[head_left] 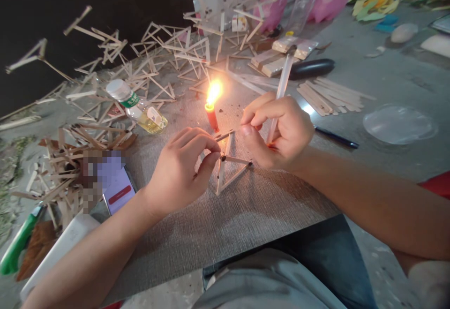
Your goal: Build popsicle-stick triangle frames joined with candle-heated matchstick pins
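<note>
Wooden frame [236, 160]: steady gently, pinched in left hand [181, 170]; keep translucent stick [284, 77], gripped in right hand [293, 128], off flame [214, 92].

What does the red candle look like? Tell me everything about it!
The candle is short, red and round, and looks like wax. Its top glows orange under a big, bright yellow-white flame. It stands nearly upright on the grey-brown table, just beyond the left hand and the right hand. Neither hand touches it. The wooden stick frame comes close to its foot, but I can't tell if they touch. The glare hides the wick.
</note>
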Motion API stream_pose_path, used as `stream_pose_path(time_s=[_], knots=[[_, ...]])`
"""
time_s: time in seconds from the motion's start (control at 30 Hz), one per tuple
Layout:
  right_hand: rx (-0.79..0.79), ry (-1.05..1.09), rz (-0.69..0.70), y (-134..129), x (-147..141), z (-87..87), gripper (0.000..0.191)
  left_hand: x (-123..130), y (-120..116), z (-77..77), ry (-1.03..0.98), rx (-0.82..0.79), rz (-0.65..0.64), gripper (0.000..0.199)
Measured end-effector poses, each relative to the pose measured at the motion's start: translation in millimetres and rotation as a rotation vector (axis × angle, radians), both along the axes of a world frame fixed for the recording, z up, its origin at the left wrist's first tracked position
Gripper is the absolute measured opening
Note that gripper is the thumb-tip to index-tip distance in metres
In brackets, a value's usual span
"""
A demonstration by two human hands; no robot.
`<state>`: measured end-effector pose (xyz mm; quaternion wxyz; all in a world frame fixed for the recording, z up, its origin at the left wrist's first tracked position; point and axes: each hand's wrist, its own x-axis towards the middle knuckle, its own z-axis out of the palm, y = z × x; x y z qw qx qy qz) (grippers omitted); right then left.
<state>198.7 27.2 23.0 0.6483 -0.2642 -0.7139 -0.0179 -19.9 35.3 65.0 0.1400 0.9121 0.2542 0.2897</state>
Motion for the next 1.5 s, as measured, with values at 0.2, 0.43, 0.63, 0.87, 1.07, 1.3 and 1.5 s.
stream_pose_path(time_s=[0.2,0.43,0.63,0.87,1.07,1.3,1.5], knots=[[0.004,-0.003,0.005,-0.7,-0.4,2.1,0.023,0.0,-0.8,1.5,-0.035,-0.066,-0.021,0.01],[-0.04,-0.018,-0.014,-3.3,-0.2,3.6,0.021,0.0,0.7,0.5,-0.082,-0.189,-0.037,0.012],[-0.02,-0.024,-0.007,-2.5,0.0,2.6,0.02,3.2,3.8,-5.7,-0.186,-0.452,0.034,0.007],[-0.012,-0.017,0.005,-1.3,-1.2,1.0,0.019,5.4,6.5,-11.0,-0.234,-0.69,0.076,0.014],[-0.016,-0.037,0.012,0.1,1.2,-0.8,0.023,9.0,5.5,-13.6,-0.278,-0.79,0.098,0.013],[-0.025,-0.032,0.003,-0.7,0.5,-0.4,0.02,9.2,7.8,-16.0,-0.348,-0.854,0.061,0.008],[-0.034,-0.01,-0.027,-0.8,-1.5,-0.2,0.017,6.4,7.8,-14.7,-0.31,-0.723,0.055,0.008]])
